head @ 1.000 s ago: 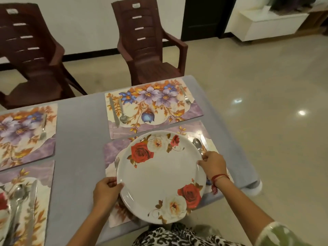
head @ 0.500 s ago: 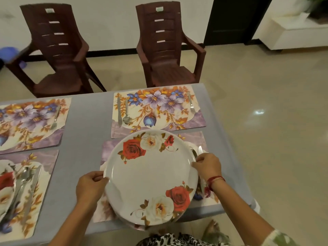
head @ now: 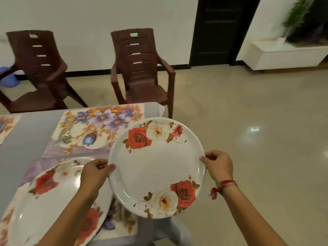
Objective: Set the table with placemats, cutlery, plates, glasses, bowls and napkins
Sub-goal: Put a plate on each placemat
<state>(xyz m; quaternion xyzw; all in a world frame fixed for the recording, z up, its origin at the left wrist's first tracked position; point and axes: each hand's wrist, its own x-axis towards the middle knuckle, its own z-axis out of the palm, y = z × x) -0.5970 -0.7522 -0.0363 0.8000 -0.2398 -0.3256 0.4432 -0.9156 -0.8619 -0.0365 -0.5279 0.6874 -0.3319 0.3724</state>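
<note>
Head view. Grey table (head: 26, 139), lower left; two brown plastic chairs (head: 140, 68) behind it; glossy beige floor (head: 257, 139) at right. Left hand (head: 94, 172) and right hand (head: 219, 165) clasp opposite rims of a round white rose-printed plate (head: 156, 167), centre frame, over the table's right edge. A second rose-printed plate (head: 53, 201) is cut off at lower left. Cutlery on the floral placemat (head: 99, 128) is blurred.

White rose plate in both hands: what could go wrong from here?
The white round rose-printed plate is held only at its rim by the left hand and right hand, seemingly partly past the grey table's edge above the floor; a slip could drop it. Set on the far floral placemat, it might land on the cutlery there.
</note>
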